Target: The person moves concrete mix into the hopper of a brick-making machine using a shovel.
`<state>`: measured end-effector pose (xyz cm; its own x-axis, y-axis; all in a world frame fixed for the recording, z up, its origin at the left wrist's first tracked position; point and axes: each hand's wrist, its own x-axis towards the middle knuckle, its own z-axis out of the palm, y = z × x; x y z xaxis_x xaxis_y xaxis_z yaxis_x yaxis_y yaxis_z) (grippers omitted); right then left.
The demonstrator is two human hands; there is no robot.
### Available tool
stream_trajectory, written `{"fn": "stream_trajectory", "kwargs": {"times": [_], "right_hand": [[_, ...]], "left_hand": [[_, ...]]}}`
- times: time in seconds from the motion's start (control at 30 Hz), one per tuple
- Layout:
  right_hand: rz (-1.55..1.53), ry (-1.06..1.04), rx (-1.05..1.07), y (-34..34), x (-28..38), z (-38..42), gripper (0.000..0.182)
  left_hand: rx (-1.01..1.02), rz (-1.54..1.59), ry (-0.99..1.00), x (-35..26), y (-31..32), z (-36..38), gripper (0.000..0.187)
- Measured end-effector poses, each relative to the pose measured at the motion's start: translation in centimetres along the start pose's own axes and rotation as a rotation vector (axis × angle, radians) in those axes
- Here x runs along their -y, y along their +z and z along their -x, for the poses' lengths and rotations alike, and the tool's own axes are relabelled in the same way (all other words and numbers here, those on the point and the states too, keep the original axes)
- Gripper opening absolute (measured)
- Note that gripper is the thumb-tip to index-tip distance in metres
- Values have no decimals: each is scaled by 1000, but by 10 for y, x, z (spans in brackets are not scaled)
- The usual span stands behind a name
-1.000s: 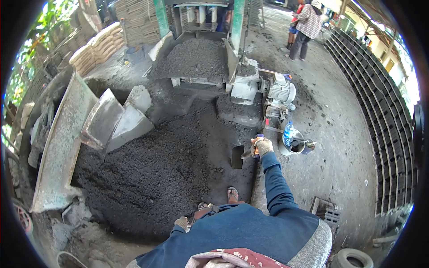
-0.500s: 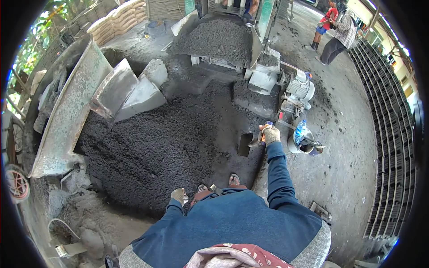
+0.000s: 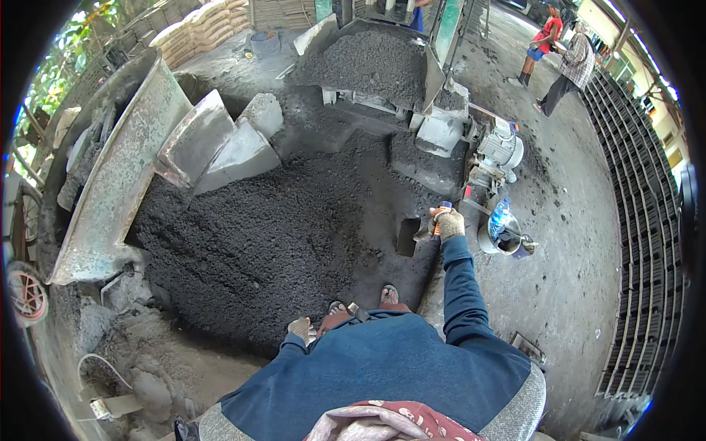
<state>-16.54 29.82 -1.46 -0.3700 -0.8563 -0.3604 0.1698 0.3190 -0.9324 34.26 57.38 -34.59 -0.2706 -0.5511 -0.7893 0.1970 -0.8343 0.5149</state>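
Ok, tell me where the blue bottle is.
In the head view, right of centre, the blue bottle sticks up from the bucket, just to the right of the right hand and below the motor.

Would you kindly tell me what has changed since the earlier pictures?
The view has turned left and tilted down. The red-shirted person, mostly hidden at first, now shows beside the person in the checked shirt. Nothing was visibly let go: the right hand still holds the orange-and-blue object. The bucket and motor stayed put.
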Motion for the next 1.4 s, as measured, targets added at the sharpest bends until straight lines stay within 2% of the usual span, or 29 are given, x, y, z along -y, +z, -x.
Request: {"fn": "stream_trajectory", "kwargs": {"times": [0.1,0.13,0.23,0.37,0.4,0.5,0.53,0.77,0.87,0.97,1.1,1.2,1.27,1.4], "right_hand": [[-34,1,-15,1,1,2,11],[-41,-14,-8,-1,-4,-3,5],[-72,-29,7,-1,-10,-6,5],[-41,-25,13,9,-9,0,16],[-25,-34,10,13,-8,4,16],[13,-51,34,21,-12,8,16],[24,-41,57,22,-13,9,16],[142,-53,64,29,-26,16,17],[160,-42,116,31,-26,25,15],[176,-64,137,30,-34,15,15],[199,-36,165,38,-19,9,16],[234,-2,214,38,-1,0,20],[244,-4,265,38,9,-10,23],[260,10,383,31,22,-27,22]], "left_hand": [[-113,248,-213,-29,26,25,33],[-242,315,-222,-41,39,37,33],[-389,345,-168,-49,45,53,37],[-412,398,-128,-32,26,57,33],[-295,509,-105,-23,13,58,29],[-431,494,-127,-4,12,58,28],[-316,583,-102,1,9,67,28],[-390,565,-140,31,6,83,17],[-538,592,-175,15,31,100,16],[-610,569,-138,-3,48,97,27],[-684,698,-108,-66,85,68,32],[-332,913,31,-128,115,38,29],[-162,980,46,-188,168,22,22],[218,600,-34,-273,275,-42,27]]}}
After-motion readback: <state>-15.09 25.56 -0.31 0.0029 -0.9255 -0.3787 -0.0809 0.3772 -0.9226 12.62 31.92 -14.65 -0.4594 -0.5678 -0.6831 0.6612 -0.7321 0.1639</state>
